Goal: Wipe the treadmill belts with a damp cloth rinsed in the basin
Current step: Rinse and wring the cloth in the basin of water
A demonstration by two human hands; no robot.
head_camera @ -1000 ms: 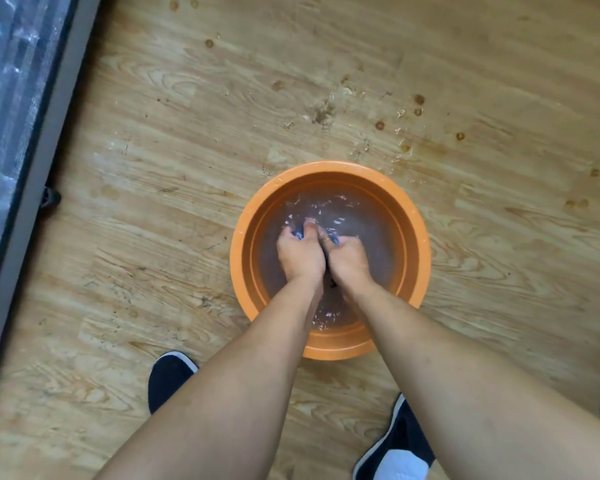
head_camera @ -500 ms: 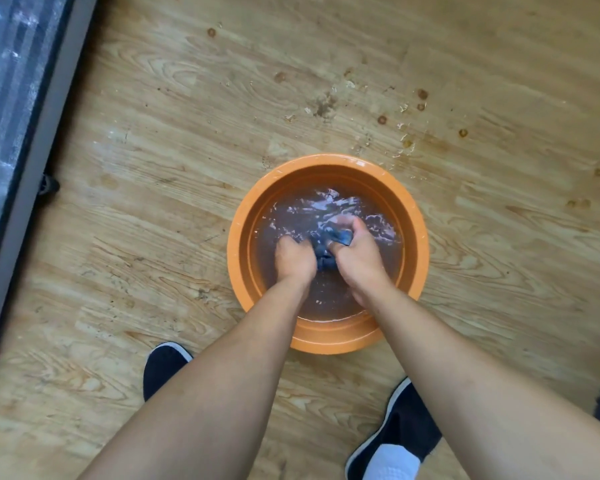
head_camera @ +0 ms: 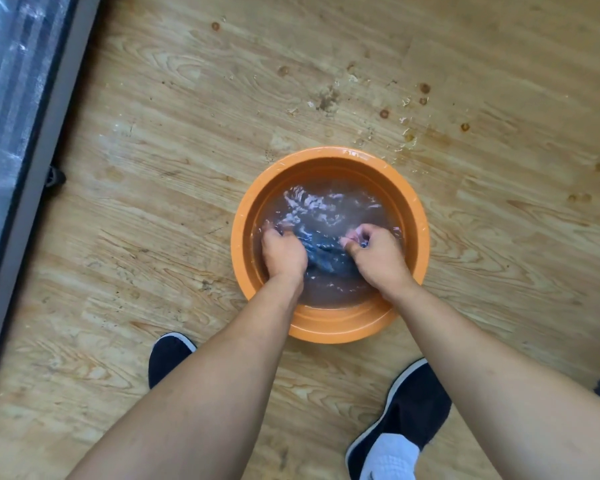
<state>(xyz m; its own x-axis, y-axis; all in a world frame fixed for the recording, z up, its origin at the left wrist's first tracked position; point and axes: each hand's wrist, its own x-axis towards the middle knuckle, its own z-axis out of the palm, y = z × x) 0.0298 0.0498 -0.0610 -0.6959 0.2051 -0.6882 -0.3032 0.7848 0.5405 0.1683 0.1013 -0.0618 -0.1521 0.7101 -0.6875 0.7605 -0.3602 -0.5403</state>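
An orange basin (head_camera: pixel 414 209) full of rippling water stands on the wooden floor. A dark blue cloth (head_camera: pixel 326 252) lies stretched in the water between my hands. My left hand (head_camera: pixel 283 252) grips its left end, fingers curled under the surface. My right hand (head_camera: pixel 378 252) grips the right end, with a bit of cloth showing between thumb and fingers. The treadmill (head_camera: pixel 18 109) runs along the left edge, its dark belt shiny behind a grey side rail.
Water drops and splash marks (head_camera: pixel 406 116) dot the floor beyond the basin. My two dark shoes, left shoe (head_camera: pixel 168 355) and right shoe (head_camera: pixel 409 414), stand just behind the basin. A small black treadmill foot (head_camera: pixel 54 176) sticks out from the rail.
My hands were pressed together over the bunched cloth; they have moved apart sideways, pulling the cloth out between them. The water is more stirred up.
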